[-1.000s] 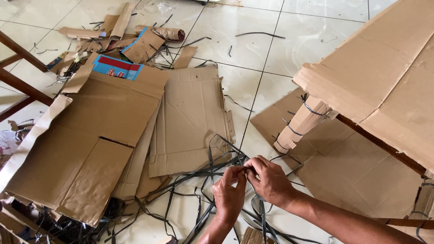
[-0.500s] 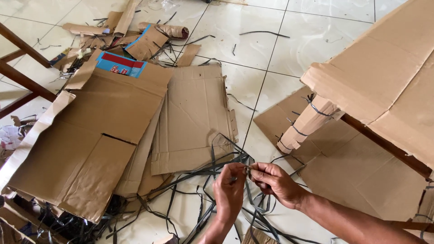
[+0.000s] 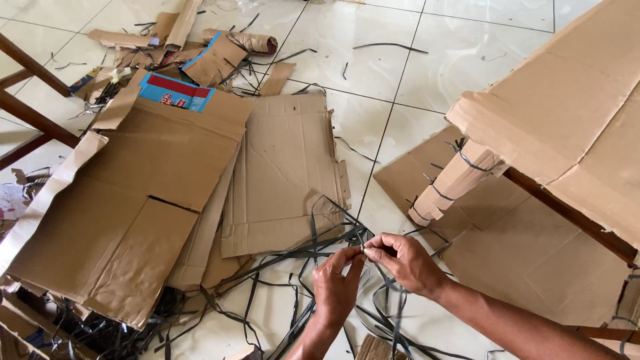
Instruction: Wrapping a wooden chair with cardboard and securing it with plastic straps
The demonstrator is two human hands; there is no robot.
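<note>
Both hands meet low in the view, fingertips together. Left hand (image 3: 338, 288) is pinched shut, thumb and forefinger gripping the end of a dark plastic strap (image 3: 393, 313); right hand (image 3: 407, 261), at its 2 o'clock and touching it fingertip to fingertip, is likewise curled closed around the same strap, whose loose length loops down toward 6 o'clock under the wrists. At 9 o'clock from the hands a tangle of straps (image 3: 293, 257) spreads over the white tiled floor (image 3: 373, 60) and runs under the edge of a flattened cardboard sheet (image 3: 283, 173) at 11 o'clock. Farther out at 10 o'clock lies a larger cardboard panel (image 3: 133, 207), with a blue and red box flap (image 3: 175, 93) at its far end. At 2 o'clock a cardboard-wrapped leg (image 3: 453, 183), bound with straps, stands on another cardboard sheet (image 3: 533, 260), beneath a cardboard-covered top (image 3: 567, 113).
</note>
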